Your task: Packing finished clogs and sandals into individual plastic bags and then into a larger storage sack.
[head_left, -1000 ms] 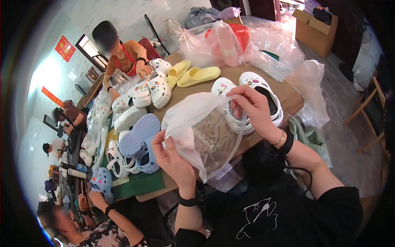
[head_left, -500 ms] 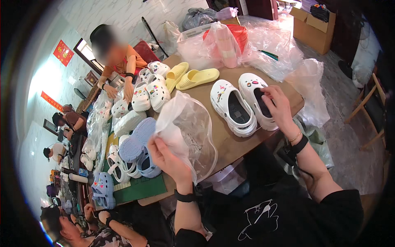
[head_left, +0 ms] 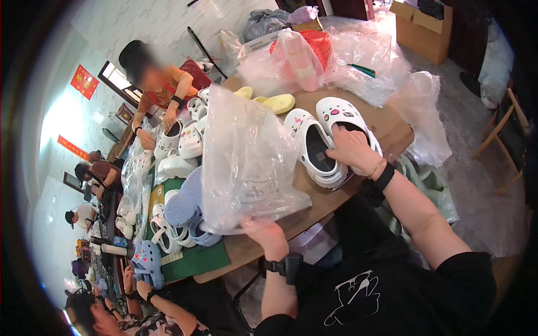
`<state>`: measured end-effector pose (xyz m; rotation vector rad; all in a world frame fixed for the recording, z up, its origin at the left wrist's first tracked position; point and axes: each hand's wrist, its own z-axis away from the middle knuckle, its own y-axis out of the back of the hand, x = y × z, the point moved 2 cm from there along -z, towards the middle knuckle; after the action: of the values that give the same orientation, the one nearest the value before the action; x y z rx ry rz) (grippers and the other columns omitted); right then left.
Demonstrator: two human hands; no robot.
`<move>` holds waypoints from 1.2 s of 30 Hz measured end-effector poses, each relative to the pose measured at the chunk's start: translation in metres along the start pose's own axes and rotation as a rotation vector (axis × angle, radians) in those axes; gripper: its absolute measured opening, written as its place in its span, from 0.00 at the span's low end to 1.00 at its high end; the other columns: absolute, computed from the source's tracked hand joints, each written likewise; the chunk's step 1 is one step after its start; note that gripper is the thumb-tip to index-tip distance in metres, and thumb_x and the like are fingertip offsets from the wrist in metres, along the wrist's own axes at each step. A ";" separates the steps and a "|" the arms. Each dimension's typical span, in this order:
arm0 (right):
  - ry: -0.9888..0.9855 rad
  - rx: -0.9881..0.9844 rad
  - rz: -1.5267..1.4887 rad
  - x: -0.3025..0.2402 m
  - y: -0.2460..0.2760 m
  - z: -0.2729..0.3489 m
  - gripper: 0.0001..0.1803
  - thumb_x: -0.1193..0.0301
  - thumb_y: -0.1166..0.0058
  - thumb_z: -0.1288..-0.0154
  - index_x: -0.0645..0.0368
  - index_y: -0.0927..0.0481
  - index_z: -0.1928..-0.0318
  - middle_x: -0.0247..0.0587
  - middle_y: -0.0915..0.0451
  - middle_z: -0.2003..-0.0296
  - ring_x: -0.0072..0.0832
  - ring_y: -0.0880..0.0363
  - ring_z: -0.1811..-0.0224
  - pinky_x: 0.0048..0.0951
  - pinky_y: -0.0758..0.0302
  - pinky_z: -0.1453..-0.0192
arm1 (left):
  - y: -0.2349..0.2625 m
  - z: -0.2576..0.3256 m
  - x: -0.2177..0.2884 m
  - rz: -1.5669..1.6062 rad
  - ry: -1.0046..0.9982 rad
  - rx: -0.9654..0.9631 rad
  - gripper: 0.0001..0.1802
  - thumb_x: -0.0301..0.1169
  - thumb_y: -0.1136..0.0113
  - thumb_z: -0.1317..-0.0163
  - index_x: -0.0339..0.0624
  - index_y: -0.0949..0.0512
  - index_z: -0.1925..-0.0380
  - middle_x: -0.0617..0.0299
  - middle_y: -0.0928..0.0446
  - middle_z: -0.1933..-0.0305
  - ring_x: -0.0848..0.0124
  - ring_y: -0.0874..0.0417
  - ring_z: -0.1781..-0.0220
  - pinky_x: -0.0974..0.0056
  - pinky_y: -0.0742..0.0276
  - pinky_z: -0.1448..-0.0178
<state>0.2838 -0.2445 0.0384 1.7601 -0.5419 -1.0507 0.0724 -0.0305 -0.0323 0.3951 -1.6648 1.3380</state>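
Your left hand (head_left: pixel 268 236), motion-blurred, sits at the lower edge of the clear plastic bag (head_left: pixel 249 162); fingertips touch it, can't tell if they're clamped or loose. Bag is up in front of you, left of the white pair, blocking part of the other shoes. Your right hand (head_left: pixel 357 149) is on the white pair: fingers dip into the opening of the right white clog (head_left: pixel 343 115), thumb spread toward the left white clog (head_left: pixel 316 150), can't tell if they grip. Both clogs side by side on the brown tabletop (head_left: pixel 392 126), toes away from you, charms on top. Yellow slippers (head_left: pixel 278 104) behind the bag, blue clogs (head_left: pixel 185 203) to its left by a green mat (head_left: pixel 199 262). Across from you, a co-worker in orange (head_left: pixel 183 85) has hands at more white clogs (head_left: pixel 190 143)
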 end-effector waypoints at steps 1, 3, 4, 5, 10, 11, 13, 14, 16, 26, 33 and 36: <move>-0.005 0.008 -0.046 0.005 -0.001 -0.002 0.30 0.63 0.42 0.48 0.71 0.32 0.50 0.61 0.22 0.58 0.53 0.19 0.59 0.48 0.23 0.54 | 0.005 0.014 -0.009 0.053 0.000 0.002 0.17 0.34 0.55 0.30 0.37 0.31 0.45 0.54 0.27 0.44 0.61 0.26 0.42 0.54 0.29 0.35; 0.015 0.029 -0.056 0.004 0.000 -0.004 0.29 0.64 0.43 0.48 0.71 0.32 0.50 0.62 0.24 0.55 0.53 0.20 0.56 0.48 0.24 0.51 | 0.047 0.016 -0.031 0.043 0.091 0.048 0.17 0.33 0.56 0.29 0.37 0.31 0.44 0.52 0.26 0.44 0.59 0.25 0.42 0.54 0.27 0.36; 0.002 0.004 -0.057 0.002 0.002 -0.005 0.29 0.63 0.42 0.47 0.70 0.32 0.50 0.62 0.25 0.53 0.53 0.21 0.54 0.46 0.25 0.50 | 0.044 0.026 -0.034 0.111 0.163 0.024 0.18 0.34 0.54 0.30 0.37 0.31 0.44 0.54 0.27 0.43 0.60 0.25 0.41 0.54 0.28 0.35; 0.010 0.003 -0.056 -0.001 -0.001 -0.008 0.29 0.63 0.42 0.47 0.70 0.32 0.50 0.62 0.25 0.53 0.53 0.21 0.54 0.46 0.25 0.50 | 0.041 0.033 -0.036 0.179 0.234 -0.001 0.18 0.35 0.53 0.30 0.37 0.31 0.44 0.55 0.28 0.42 0.61 0.26 0.40 0.54 0.28 0.34; 0.018 0.162 0.017 -0.002 -0.004 -0.026 0.28 0.63 0.39 0.48 0.68 0.31 0.51 0.60 0.24 0.55 0.50 0.19 0.56 0.45 0.23 0.52 | 0.006 0.057 -0.022 0.094 0.423 0.055 0.20 0.33 0.59 0.26 0.33 0.35 0.40 0.47 0.30 0.41 0.50 0.24 0.41 0.49 0.24 0.37; 0.030 0.163 0.012 -0.006 -0.006 -0.031 0.28 0.63 0.39 0.48 0.68 0.31 0.51 0.60 0.24 0.55 0.50 0.19 0.56 0.45 0.23 0.52 | 0.007 0.059 -0.018 0.096 0.411 0.059 0.20 0.33 0.59 0.26 0.33 0.35 0.40 0.47 0.30 0.41 0.50 0.24 0.41 0.49 0.24 0.37; 0.067 0.078 0.067 0.001 -0.014 -0.037 0.27 0.65 0.39 0.48 0.68 0.31 0.51 0.60 0.24 0.56 0.50 0.19 0.58 0.44 0.22 0.54 | 0.007 0.064 -0.023 0.037 0.480 0.003 0.19 0.33 0.59 0.25 0.33 0.35 0.40 0.48 0.30 0.41 0.50 0.23 0.42 0.50 0.23 0.37; 0.106 0.110 0.066 0.010 -0.018 -0.038 0.26 0.67 0.40 0.48 0.68 0.32 0.51 0.59 0.23 0.57 0.51 0.19 0.59 0.45 0.22 0.55 | 0.008 0.067 -0.027 0.038 0.491 -0.003 0.19 0.33 0.59 0.25 0.33 0.35 0.40 0.48 0.30 0.41 0.50 0.23 0.42 0.50 0.23 0.37; 0.109 0.170 0.033 0.023 -0.014 -0.031 0.26 0.68 0.40 0.48 0.68 0.33 0.51 0.59 0.24 0.58 0.52 0.19 0.59 0.46 0.22 0.55 | 0.012 0.064 -0.033 0.008 0.473 -0.036 0.21 0.36 0.53 0.28 0.39 0.36 0.39 0.49 0.28 0.42 0.49 0.21 0.44 0.50 0.22 0.39; 0.036 0.287 0.115 0.090 0.046 0.030 0.22 0.71 0.47 0.45 0.66 0.33 0.51 0.59 0.24 0.56 0.54 0.22 0.57 0.49 0.26 0.54 | -0.036 0.101 -0.064 0.091 0.648 -0.327 0.17 0.35 0.55 0.27 0.32 0.32 0.48 0.42 0.25 0.48 0.48 0.21 0.44 0.50 0.21 0.42; -0.117 0.378 -0.169 0.137 0.043 0.048 0.19 0.68 0.46 0.43 0.67 0.32 0.54 0.63 0.25 0.56 0.59 0.26 0.53 0.49 0.29 0.49 | -0.021 0.121 -0.007 -0.536 0.910 -0.925 0.18 0.37 0.51 0.27 0.35 0.28 0.47 0.48 0.19 0.55 0.63 0.15 0.60 0.63 0.19 0.57; -0.025 0.501 -0.478 0.134 0.061 0.070 0.21 0.72 0.46 0.41 0.67 0.28 0.47 0.53 0.22 0.53 0.42 0.23 0.50 0.36 0.30 0.43 | -0.013 0.119 0.038 -1.151 -0.496 -0.925 0.18 0.28 0.33 0.44 0.41 0.22 0.53 0.52 0.22 0.61 0.62 0.20 0.62 0.61 0.24 0.60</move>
<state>0.3012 -0.4063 0.0280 2.3994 -0.4308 -1.3453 0.0083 -0.1304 0.0092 0.9409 -1.7448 -0.4126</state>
